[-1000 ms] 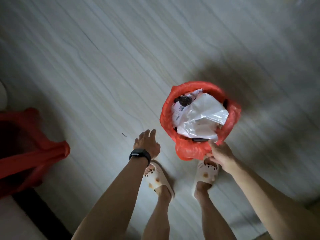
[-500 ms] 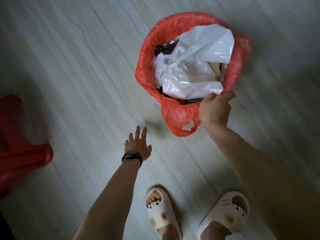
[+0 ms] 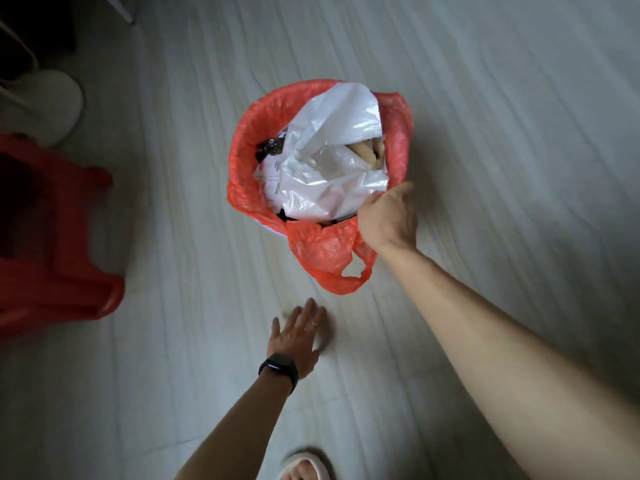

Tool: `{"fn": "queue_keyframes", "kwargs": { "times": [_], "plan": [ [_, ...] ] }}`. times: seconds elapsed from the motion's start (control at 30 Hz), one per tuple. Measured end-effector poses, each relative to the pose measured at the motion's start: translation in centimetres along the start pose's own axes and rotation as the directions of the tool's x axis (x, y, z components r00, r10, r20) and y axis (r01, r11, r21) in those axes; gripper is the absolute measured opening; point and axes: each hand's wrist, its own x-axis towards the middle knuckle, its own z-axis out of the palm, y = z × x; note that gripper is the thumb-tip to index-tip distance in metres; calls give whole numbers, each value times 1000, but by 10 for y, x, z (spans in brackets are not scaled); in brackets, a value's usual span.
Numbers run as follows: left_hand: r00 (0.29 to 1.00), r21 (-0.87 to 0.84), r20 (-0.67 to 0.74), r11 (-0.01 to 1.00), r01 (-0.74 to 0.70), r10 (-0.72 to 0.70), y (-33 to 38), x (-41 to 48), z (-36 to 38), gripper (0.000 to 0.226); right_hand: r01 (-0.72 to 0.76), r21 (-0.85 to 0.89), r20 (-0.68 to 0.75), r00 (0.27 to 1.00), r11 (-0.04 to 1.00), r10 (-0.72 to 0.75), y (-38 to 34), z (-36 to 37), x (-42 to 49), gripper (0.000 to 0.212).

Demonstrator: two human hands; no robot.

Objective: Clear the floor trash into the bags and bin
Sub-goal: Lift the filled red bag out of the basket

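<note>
The red bag (image 3: 249,168) sits at the centre of your view, mouth open and well stuffed: a crumpled white bag (image 3: 332,168) fills most of it, with dark scraps at its 10 o'clock edge and something tan poking up at its 2 o'clock. By that load, most of the clearing looks done.

Your right hand (image 3: 388,220) is at the bag's 4 o'clock rim, fingers curled over the edge and gripping the red plastic. Your left hand (image 3: 294,341) is at 6 o'clock from the bag, just beyond the loose handle (image 3: 346,278), palm down, fingers straight and spread, holding nothing. The floor (image 3: 485,98) shows no loose trash anywhere in view, so what is left is probably checking the rest of the room and tying off the bag.

Hard to read:
- The bin under the red bag is hidden.
- You cannot tell whether the left hand touches the floor or hovers over it; there is a blur at its fingertips.
- The red stool (image 3: 62,254) at 9 o'clock is cut off by the frame, and the pale round thing (image 3: 45,105) at 10 o'clock is too dim to name.
</note>
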Motion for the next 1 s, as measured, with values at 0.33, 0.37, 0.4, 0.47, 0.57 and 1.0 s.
{"fn": "queue_keyframes", "kwargs": {
  "times": [0.33, 0.37, 0.4, 0.47, 0.57, 1.0],
  "plan": [
    [752, -525, -137, 691, 496, -644, -56, -10, 27, 61, 73, -46, 26, 997, 996, -72, -34, 39, -2, 36],
    [767, -544, -115, 686, 483, -631, -55, -11, 28, 58, 78, -49, 35, 996, 996, -76, -35, 41, -5, 36],
    [788, -543, -122, 706, 456, -603, -55, -9, 27, 50, 78, -44, 43, 996, 996, -76, -36, 42, -7, 35],
    [815, -562, -145, 725, 399, -561, -54, -5, 21, 33, 73, -35, 55, 996, 997, -71, -37, 43, -10, 35],
    [819, -553, -118, 722, 416, -562, -52, -2, 21, 26, 64, -45, 65, 996, 997, -61, -33, 45, -14, 35],
    [334, -735, -678, 612, -293, -654, -85, -67, -223, 9, 17, -63, 204, 979, 998, -4, -30, -3, -53, 39]
  ]
}}
